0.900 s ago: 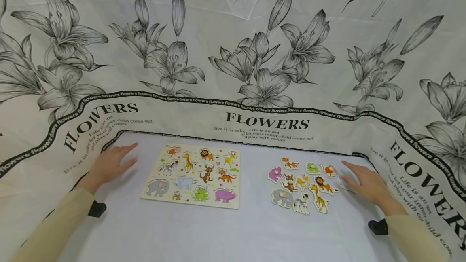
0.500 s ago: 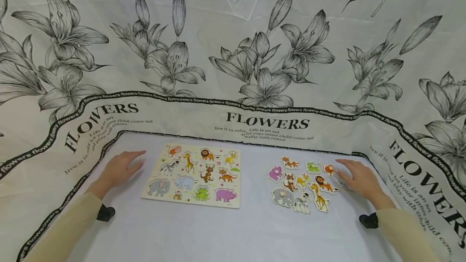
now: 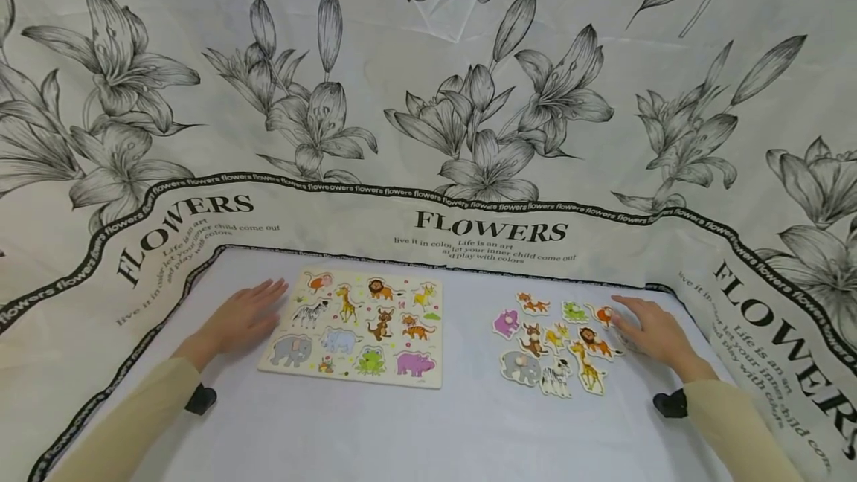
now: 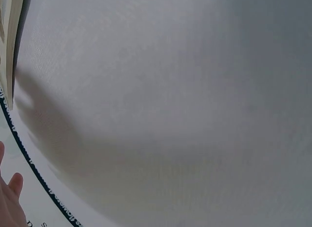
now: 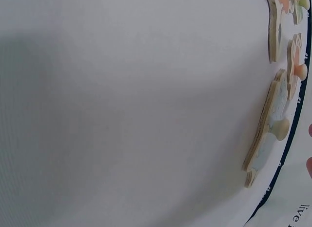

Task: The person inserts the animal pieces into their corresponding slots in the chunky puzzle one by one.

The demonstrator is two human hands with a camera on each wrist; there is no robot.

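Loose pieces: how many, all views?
11. Head view, back: tiger, frog, monkey; middle: hippo, kangaroo, yellow piece, lion; front: elephant, zebra, giraffe. Pale blue piece: right side, right wrist view. More may be hidden behind the right hand.

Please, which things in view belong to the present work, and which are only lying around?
Likely in use:
Pale rectangular wooden board with coloured animal pictures
Loose coloured wooden animal pieces with round knobs
Left hand and right hand

Only around:
White fabric backdrop printed with dark flowers
Plain white table surface
Black objects at both wrists
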